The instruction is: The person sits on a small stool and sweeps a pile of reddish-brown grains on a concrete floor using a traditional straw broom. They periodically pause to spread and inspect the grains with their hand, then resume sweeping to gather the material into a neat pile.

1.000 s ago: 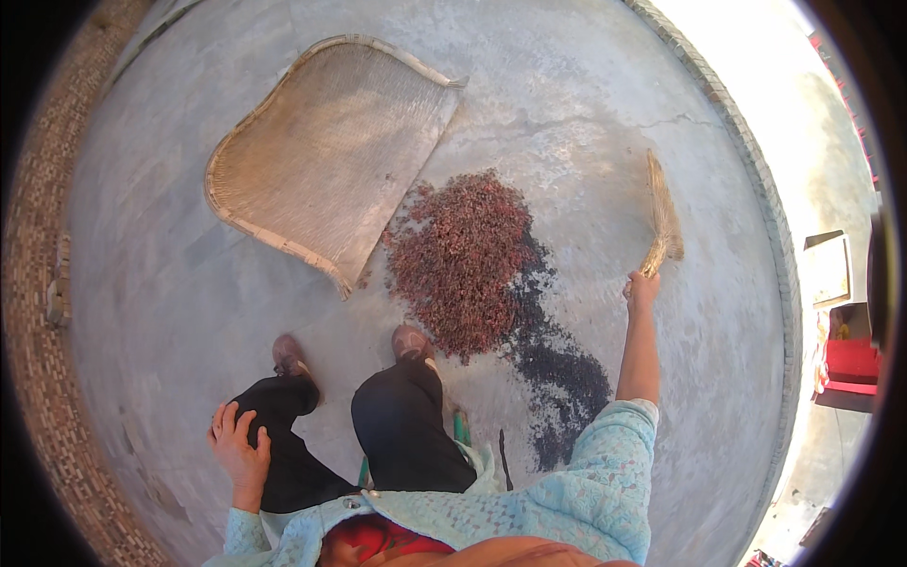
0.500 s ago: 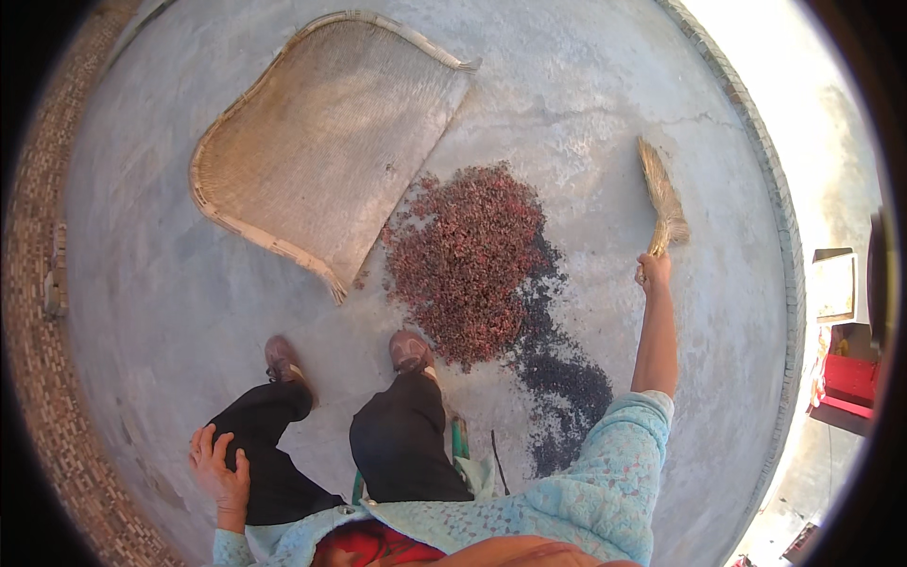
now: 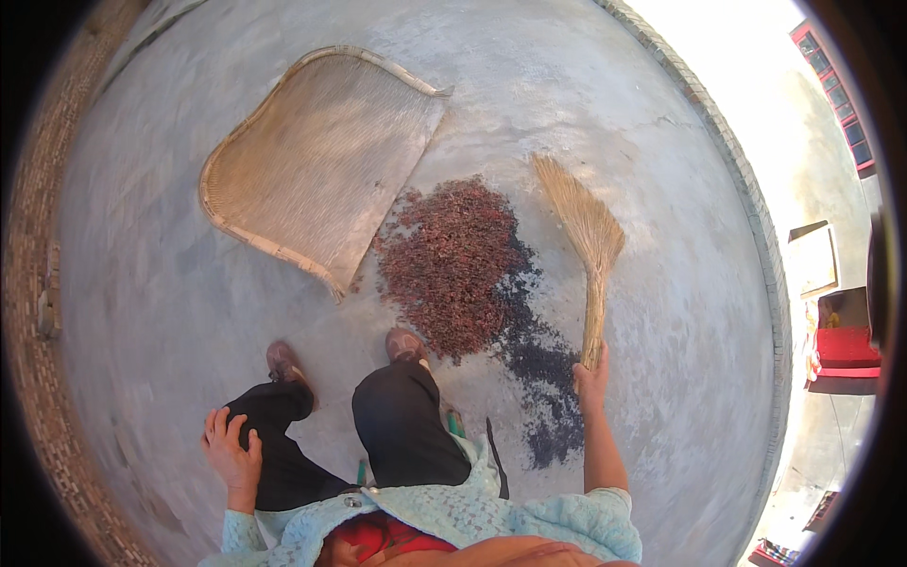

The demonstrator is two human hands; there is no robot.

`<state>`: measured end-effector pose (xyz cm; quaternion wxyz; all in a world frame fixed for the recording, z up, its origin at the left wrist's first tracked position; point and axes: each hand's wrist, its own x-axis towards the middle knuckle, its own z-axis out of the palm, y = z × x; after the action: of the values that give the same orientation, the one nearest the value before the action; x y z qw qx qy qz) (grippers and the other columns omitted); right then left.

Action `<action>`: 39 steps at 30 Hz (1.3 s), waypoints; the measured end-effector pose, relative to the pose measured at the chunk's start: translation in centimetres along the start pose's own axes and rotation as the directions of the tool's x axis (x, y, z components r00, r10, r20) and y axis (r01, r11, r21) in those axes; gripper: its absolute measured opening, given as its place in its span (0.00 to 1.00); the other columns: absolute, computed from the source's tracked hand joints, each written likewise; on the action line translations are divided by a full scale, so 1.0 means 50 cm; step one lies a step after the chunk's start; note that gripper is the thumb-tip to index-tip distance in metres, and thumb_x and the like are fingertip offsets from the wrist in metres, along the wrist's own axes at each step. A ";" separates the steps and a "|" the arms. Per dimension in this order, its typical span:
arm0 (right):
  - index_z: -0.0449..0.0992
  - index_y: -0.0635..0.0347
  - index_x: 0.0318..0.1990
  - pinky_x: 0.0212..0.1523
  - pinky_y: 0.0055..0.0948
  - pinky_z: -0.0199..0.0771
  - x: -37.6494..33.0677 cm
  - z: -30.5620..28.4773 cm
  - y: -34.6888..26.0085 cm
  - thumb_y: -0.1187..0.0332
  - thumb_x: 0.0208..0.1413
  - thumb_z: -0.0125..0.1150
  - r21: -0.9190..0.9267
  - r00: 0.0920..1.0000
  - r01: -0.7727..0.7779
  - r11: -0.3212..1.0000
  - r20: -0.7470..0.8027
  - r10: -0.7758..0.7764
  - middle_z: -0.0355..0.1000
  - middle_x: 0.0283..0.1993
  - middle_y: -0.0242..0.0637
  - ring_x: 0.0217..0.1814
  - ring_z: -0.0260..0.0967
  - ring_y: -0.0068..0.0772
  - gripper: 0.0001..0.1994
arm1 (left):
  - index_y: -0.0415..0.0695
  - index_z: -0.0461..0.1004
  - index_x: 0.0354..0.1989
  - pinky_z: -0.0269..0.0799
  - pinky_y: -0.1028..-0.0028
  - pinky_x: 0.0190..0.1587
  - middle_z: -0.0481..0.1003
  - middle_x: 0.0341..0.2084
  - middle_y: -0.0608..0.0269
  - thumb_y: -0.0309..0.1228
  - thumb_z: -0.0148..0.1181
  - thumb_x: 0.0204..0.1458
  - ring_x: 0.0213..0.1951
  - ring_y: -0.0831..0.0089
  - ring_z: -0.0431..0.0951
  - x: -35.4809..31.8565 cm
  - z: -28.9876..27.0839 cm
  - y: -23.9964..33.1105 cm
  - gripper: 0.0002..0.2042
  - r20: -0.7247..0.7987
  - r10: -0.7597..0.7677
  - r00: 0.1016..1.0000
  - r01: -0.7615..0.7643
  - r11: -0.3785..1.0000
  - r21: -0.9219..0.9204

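The broom (image 3: 595, 250) has been drawn back toward the body: half a second ago it was held out far to the right, whereas now its handle is gripped lower in the view and the bristles are fanned broadly, with their tips pointed up and to the left. By this move the bristle tips have been brought much nearer the upper right side of the reddish-brown pile (image 3: 449, 265), though a strip of floor (image 3: 680, 359) is left between them. Whether the floor is touched by the bristles cannot be told.

The handle is held near its end by the right hand (image 3: 591, 376), closed around it just beside the scatter of dark grains (image 3: 543, 383). The left hand (image 3: 233, 455) is kept spread on the left knee (image 3: 269, 402), and nothing is seen to be held in it.

Little change can be made out in the pile, the grains or the wide woven tray (image 3: 316, 156), whose open edge is set close beside the pile's left side. From this it is judged that the broom has only been repositioned, with its bristles better placed for work along the pile's right side.
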<state>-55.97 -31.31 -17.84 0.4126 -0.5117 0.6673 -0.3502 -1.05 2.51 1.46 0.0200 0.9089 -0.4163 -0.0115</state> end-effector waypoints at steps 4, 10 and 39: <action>0.53 0.58 0.68 0.26 0.24 0.69 0.127 0.030 -0.056 0.81 0.41 0.57 0.044 0.993 -0.065 0.997 -0.099 0.070 0.67 0.43 0.35 0.28 0.65 0.23 0.41 | 0.46 0.77 0.41 0.55 0.54 0.60 0.70 0.54 0.58 0.31 0.62 0.43 0.62 0.55 0.62 -0.016 0.000 -0.026 0.14 -0.009 -0.006 1.000 0.006 1.000 0.012; 0.55 0.56 0.64 0.18 0.24 0.66 0.424 0.016 -0.081 0.82 0.44 0.58 0.169 0.962 0.019 0.985 -0.271 0.028 0.65 0.31 0.33 0.20 0.64 0.24 0.36 | 0.46 0.76 0.42 0.54 0.54 0.61 0.68 0.56 0.56 0.31 0.60 0.43 0.62 0.53 0.62 -0.002 0.005 -0.020 0.15 0.043 -0.007 0.999 0.006 1.000 0.027; 0.58 0.53 0.64 0.26 0.23 0.69 0.420 0.121 -0.108 0.81 0.50 0.57 0.055 0.970 -0.171 0.984 0.184 0.158 0.65 0.36 0.30 0.28 0.64 0.21 0.32 | 0.50 0.77 0.40 0.58 0.54 0.59 0.70 0.54 0.59 0.33 0.62 0.40 0.61 0.54 0.63 0.027 -0.019 -0.012 0.15 0.082 -0.032 0.996 0.026 0.997 0.069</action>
<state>-51.17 -53.22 -19.58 0.5161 -0.4691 0.6551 -0.2905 0.35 1.90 2.35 -0.0283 0.9138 -0.4037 -0.0357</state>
